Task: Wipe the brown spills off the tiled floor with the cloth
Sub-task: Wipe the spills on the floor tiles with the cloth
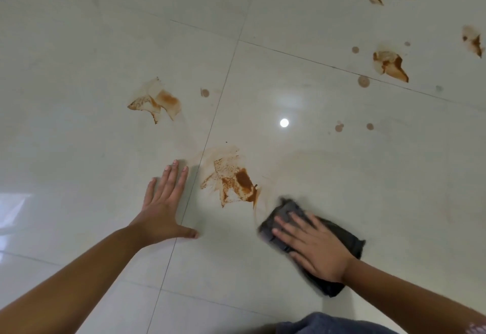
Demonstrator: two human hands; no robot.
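I'm mid-wipe, my right hand (313,244) spread flat on the dark cloth (342,233) just beside the nearest brown spill (234,178), my left hand (164,202) splayed on the tiled floor (79,70); next I'd judge a firm sweep left across that spill.

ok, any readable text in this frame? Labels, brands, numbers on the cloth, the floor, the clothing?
None can be read.
Cloth under the right hand: plain dark, motion-blurred, no label visible.
Tiled floor: only brown spills and grout lines, no markings.
Blue fabric at the bottom edge: a pale pinkish patch near the corner, too blurred to tell if it is print.
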